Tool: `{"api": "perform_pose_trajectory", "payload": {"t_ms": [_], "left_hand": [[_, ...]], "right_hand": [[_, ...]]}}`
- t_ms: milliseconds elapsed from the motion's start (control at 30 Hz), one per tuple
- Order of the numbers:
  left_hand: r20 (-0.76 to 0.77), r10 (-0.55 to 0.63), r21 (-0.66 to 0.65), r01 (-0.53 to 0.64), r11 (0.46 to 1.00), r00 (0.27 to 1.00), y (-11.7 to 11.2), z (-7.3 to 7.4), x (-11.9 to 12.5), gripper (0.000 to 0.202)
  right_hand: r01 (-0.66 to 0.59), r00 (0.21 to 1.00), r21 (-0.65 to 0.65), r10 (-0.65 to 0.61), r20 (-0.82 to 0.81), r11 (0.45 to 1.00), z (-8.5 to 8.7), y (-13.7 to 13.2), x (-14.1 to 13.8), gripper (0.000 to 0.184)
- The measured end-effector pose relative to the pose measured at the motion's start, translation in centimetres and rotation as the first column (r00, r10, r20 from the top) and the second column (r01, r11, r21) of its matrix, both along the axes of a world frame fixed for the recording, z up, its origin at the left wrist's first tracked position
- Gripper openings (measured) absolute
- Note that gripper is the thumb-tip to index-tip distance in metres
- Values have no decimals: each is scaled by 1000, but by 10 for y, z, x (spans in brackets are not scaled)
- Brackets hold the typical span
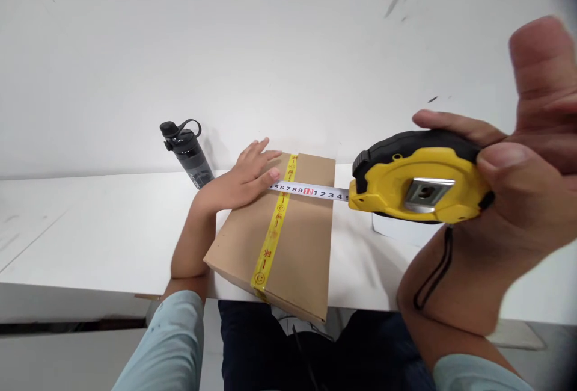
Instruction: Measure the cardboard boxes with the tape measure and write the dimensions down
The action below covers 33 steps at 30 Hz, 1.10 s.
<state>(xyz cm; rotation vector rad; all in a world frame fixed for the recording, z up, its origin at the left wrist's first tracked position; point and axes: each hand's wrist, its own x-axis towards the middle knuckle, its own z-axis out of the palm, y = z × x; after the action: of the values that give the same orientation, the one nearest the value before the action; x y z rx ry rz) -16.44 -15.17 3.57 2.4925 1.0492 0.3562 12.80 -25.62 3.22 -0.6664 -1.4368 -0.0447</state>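
Note:
A brown cardboard box (297,252) sealed with a strip of yellow printed tape lies on the white table (90,240), one corner hanging over the front edge. My left hand (241,179) lies flat on the box's far left part, fingers stretched out, pressing down the end of a white measuring blade (311,191). The blade runs right across the box top into a yellow and black tape measure (417,177). My right hand (518,174) grips that case, raised close to the camera, thumb up. A black wrist strap hangs from it.
A dark water bottle (187,153) with a black lid stands at the back of the table, left of the box. A white wall rises behind. A white sheet (396,228) lies under the tape measure. My dark trousers show below the table edge.

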Motion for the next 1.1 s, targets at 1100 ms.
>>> {"api": "perform_pose_trajectory", "payload": {"t_ms": [1100], "left_hand": [[149,-87,-63,97,993,985,25,-6,1,53]], "right_hand": [[-358,934,74,357,22,931,-13,28,4,27]]}}
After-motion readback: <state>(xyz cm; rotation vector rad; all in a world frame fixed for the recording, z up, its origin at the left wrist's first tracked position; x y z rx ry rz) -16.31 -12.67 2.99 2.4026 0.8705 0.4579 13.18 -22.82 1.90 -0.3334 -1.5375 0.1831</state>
